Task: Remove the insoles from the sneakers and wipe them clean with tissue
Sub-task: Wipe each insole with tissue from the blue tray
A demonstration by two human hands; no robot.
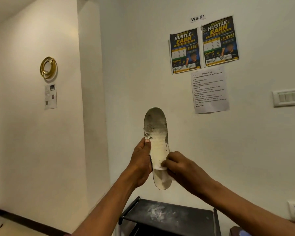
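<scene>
Wiping step: your left hand (141, 160) grips insole (156, 133); right hand (179, 165) pinches tissue (159, 167). Next: likely scrub grimy toe.

Centre frame: a left hand (141, 160) holds a grimy insole (157, 132) upright before a pale wall (220, 150). The right hand (180, 166) pinches white tissue (163, 175) against its lower part

Head camera, sole view: faces forward at a near wall (134, 65); insole (157, 143) close ahead, rack (177, 213) below.
</scene>
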